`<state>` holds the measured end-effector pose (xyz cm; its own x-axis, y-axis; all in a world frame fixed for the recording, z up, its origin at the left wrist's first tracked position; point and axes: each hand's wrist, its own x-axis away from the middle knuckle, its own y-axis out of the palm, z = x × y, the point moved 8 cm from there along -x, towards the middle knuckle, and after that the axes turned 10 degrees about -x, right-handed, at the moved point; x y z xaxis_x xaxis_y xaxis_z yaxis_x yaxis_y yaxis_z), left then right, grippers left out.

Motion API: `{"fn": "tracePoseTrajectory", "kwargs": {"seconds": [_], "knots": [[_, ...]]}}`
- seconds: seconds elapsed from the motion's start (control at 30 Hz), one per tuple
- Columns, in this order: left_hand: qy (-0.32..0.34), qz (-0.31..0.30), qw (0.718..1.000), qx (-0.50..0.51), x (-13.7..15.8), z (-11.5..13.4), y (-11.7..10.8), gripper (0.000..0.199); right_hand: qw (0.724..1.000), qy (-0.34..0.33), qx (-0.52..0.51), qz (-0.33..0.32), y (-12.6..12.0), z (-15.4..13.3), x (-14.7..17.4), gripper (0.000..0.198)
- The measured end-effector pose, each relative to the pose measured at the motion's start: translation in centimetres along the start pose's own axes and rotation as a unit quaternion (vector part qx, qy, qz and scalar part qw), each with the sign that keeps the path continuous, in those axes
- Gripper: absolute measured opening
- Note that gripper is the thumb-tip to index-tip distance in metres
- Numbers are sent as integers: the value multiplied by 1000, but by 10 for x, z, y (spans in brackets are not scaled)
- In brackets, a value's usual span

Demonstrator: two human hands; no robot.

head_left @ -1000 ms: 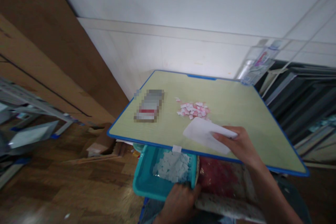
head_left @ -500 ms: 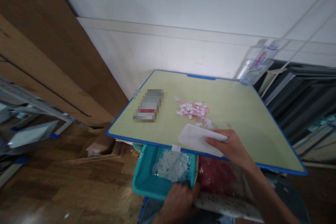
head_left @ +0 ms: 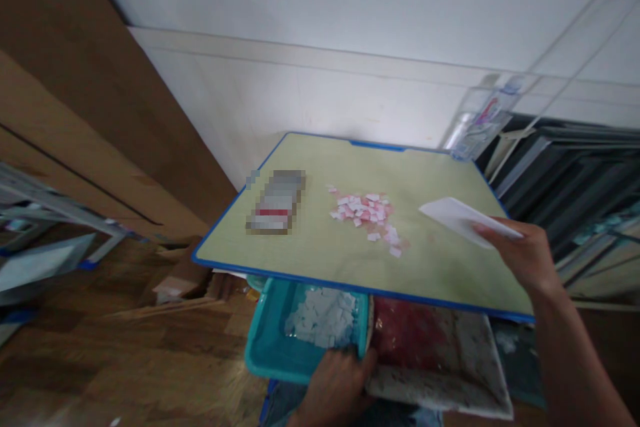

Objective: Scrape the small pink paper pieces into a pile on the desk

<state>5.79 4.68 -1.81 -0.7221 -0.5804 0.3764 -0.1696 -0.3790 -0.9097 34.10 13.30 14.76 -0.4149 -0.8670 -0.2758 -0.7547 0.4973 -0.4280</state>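
Observation:
My right hand (head_left: pixel 525 247) pinches a flat white card (head_left: pixel 457 217), stiff-looking, between thumb and fingers, raised over the right part of a yellow-green table (head_left: pixel 320 250) with a blue edge. Left of the card lies a loose pile of small white and pinkish square pieces (head_left: pixel 363 209), a few strewn toward the front. Below the table's front edge, my left hand (head_left: pixel 340 380) is closed on the near right rim of a turquoise basin (head_left: pixel 273 360). Many white pieces (head_left: pixel 323 315) lie inside the basin. The left fingertips are partly hidden.
A pixelated rectangular object (head_left: pixel 276 201) lies on the table's left side. At the back right corner stands a clear plastic bottle (head_left: pixel 485 120). Beside the basin is a stained tray (head_left: pixel 440 373) with a red bottom. Dark panels (head_left: pixel 575 180) lean at right; cardboard (head_left: pixel 190 273) lies on the floor.
My right hand has moved right and lifted the white card from the table's front edge. A few pieces near the pile now show uncovered. My left hand has stayed at the basin rim.

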Motion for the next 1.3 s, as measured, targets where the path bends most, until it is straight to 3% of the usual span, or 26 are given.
{"fn": "tracePoseTrajectory", "kwargs": {"seconds": [0.13,0.27,0.47,0.63,0.87,1.1,1.3], "knots": [[-11,-4,1000,7,-1,-2,2,32,997,12,16,-71,-13,34,-10,35],[-13,-2,1000,10,-1,-3,6,36,984,24,26,-173,4,40,1,34],[-13,0,1000,10,-2,-3,7,30,966,-27,7,-255,33,6,2,32],[-15,-5,1000,8,0,-3,4,38,920,-46,-18,-388,50,-14,8,33],[-23,-10,1000,6,0,-4,7,41,950,-2,-10,-312,34,-1,0,37],[-16,-4,1000,0,-1,-3,9,40,922,3,-26,-387,47,-3,9,32],[-17,-19,1000,5,0,-4,6,38,945,-3,-14,-328,40,1,3,38]]}}
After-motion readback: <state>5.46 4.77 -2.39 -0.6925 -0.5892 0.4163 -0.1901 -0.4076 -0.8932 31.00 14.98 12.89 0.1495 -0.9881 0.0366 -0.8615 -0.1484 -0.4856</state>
